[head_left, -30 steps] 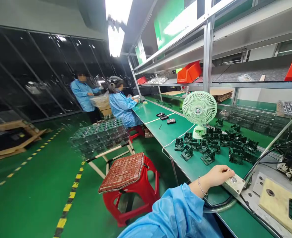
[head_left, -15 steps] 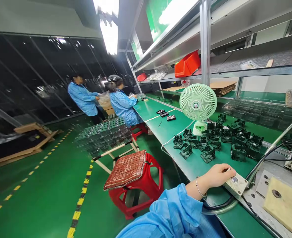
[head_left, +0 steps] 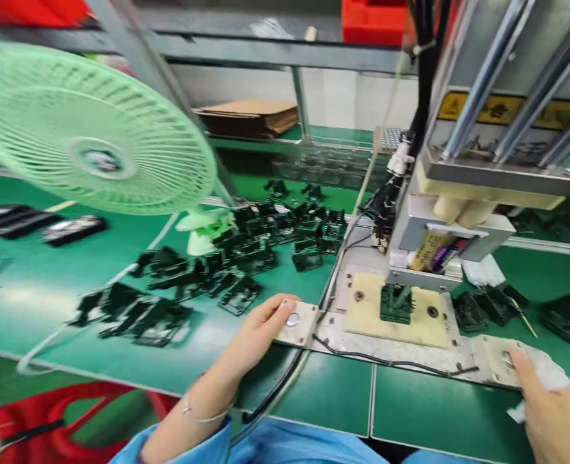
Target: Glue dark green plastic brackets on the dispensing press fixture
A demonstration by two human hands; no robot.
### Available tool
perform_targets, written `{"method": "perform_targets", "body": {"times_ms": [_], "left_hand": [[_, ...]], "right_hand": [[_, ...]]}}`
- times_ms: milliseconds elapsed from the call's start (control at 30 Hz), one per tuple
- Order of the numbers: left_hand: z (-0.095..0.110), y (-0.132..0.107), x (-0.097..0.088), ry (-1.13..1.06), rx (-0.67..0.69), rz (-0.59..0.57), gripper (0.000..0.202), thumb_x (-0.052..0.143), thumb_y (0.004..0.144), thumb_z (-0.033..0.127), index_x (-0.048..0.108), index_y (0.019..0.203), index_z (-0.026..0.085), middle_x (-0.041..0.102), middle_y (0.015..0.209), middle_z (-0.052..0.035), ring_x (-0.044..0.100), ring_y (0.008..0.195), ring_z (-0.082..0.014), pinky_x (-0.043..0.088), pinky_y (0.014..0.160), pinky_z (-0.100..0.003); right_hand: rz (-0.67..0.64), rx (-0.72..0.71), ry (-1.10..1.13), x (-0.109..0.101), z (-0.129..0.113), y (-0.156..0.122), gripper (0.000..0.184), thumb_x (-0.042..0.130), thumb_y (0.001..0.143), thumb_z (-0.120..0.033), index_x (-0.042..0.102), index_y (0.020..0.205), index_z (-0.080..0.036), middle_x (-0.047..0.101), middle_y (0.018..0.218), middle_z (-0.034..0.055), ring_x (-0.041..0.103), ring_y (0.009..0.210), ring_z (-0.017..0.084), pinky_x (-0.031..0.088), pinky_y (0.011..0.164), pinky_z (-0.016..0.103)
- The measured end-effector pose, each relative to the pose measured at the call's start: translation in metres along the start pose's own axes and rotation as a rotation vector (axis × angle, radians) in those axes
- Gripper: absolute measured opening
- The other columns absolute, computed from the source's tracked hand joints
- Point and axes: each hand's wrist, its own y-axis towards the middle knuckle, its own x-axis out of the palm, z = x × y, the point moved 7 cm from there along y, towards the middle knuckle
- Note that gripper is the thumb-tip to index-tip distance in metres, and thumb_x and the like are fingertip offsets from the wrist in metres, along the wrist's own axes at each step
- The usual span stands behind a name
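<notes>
My left hand (head_left: 253, 335) lies flat on a small metal button box (head_left: 304, 328), thumb beside its round button (head_left: 293, 319). My right hand (head_left: 550, 419) is at the lower right, closed on a white cloth (head_left: 549, 377), one finger reaching to the button of a second box (head_left: 491, 357). Between the boxes a beige fixture block (head_left: 367, 309) carries a dark green plastic part (head_left: 395, 303). The press head (head_left: 463, 212) hangs right above that part.
A pale green desk fan (head_left: 91, 129) stands at the left. Several dark green parts (head_left: 246, 251) are heaped on the green bench, more (head_left: 488, 306) right of the press. Black cables (head_left: 391, 364) run along the base plate. A red stool (head_left: 72, 425) is below left.
The view has swung from the aisle and co-workers round to the press. My left hand has stayed on its button box. My right hand, holding the cloth, has come into sight.
</notes>
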Motion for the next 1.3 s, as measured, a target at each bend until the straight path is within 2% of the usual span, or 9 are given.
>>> {"method": "perform_targets", "body": {"times_ms": [100,267,467,567,900,1000,1067,1167,1300], "left_hand": [[-0.002,-0.002,-0.002,0.015,-0.080,0.020,0.062,0.064,0.075,0.073,0.067,0.101,0.017,0.068,0.084,-0.0035,0.056,0.076,-0.0215,0.040,0.065,-0.025],[-0.003,-0.004,0.000,-0.006,-0.156,0.018,0.058,0.064,0.079,0.067,0.064,0.108,0.016,0.068,0.089,0.0001,0.053,0.081,-0.0192,0.038,0.070,-0.022],[-0.006,-0.005,0.002,-0.029,-0.159,0.002,0.054,0.060,0.086,0.062,0.060,0.112,0.015,0.067,0.093,-0.0013,0.053,0.081,-0.0182,0.038,0.070,-0.021],[-0.005,-0.006,0.000,-0.021,-0.151,0.005,0.061,0.062,0.081,0.069,0.062,0.111,0.015,0.068,0.095,-0.0042,0.055,0.081,-0.0198,0.041,0.069,-0.024],[0.000,-0.002,-0.001,0.035,-0.086,0.031,0.069,0.063,0.074,0.079,0.070,0.103,0.016,0.071,0.085,-0.0060,0.060,0.071,-0.0215,0.046,0.060,-0.026],[-0.001,-0.001,-0.010,0.117,-0.049,0.074,0.073,0.062,0.072,0.081,0.074,0.106,0.019,0.072,0.117,-0.0122,0.067,0.101,-0.0332,0.056,0.085,-0.038],[0.006,-0.001,-0.018,0.174,0.011,0.118,0.073,0.062,0.070,0.082,0.075,0.109,0.021,0.063,0.137,-0.0123,0.057,0.127,-0.0396,0.045,0.110,-0.049],[0.034,-0.002,-0.016,0.254,0.128,0.130,0.072,0.064,0.072,0.077,0.070,0.119,0.024,0.059,0.143,-0.0109,0.049,0.137,-0.0402,0.035,0.119,-0.055],[0.085,0.007,0.027,0.294,0.265,-0.071,0.077,0.075,0.072,0.060,0.055,0.137,0.024,0.056,0.144,-0.0117,0.051,0.136,-0.0377,0.043,0.115,-0.054]], "right_hand": [[0.058,0.148,0.006,0.001,0.004,-0.006,0.061,0.074,0.062,-0.071,0.075,0.089,-0.016,0.074,0.088,0.0108,0.066,0.094,0.039,0.048,0.072,0.042],[0.059,0.067,0.116,0.005,-0.009,-0.012,0.065,0.074,0.063,-0.068,0.075,0.098,-0.013,0.075,0.102,0.0126,0.065,0.104,0.037,0.049,0.081,0.040],[0.079,0.101,0.093,0.002,-0.008,-0.012,0.068,0.075,0.061,-0.068,0.076,0.098,-0.011,0.075,0.096,0.0127,0.067,0.094,0.035,0.050,0.068,0.036],[0.070,0.129,0.123,0.003,-0.007,-0.013,0.071,0.076,0.058,-0.069,0.076,0.100,-0.011,0.075,0.097,0.0129,0.067,0.090,0.034,0.050,0.062,0.035],[0.060,0.125,0.056,0.002,-0.005,-0.011,0.062,0.076,0.064,-0.067,0.075,0.095,-0.013,0.074,0.100,0.0134,0.067,0.089,0.034,0.051,0.061,0.036],[0.049,0.147,0.021,0.002,-0.006,-0.013,0.062,0.076,0.063,-0.069,0.075,0.090,-0.013,0.075,0.093,0.0140,0.067,0.079,0.033,0.049,0.053,0.035],[0.049,0.094,0.001,0.002,-0.011,-0.015,0.063,0.073,0.068,-0.071,0.075,0.088,-0.012,0.074,0.088,0.0140,0.066,0.073,0.031,0.048,0.050,0.034],[0.062,-0.019,0.010,0.001,-0.018,-0.016,0.062,0.070,0.073,-0.071,0.075,0.090,-0.012,0.074,0.087,0.0129,0.066,0.071,0.030,0.048,0.049,0.033],[0.039,0.061,0.078,0.003,-0.009,-0.012,0.066,0.078,0.063,-0.069,0.076,0.091,-0.010,0.075,0.091,0.0140,0.068,0.076,0.032,0.049,0.050,0.033]]}}
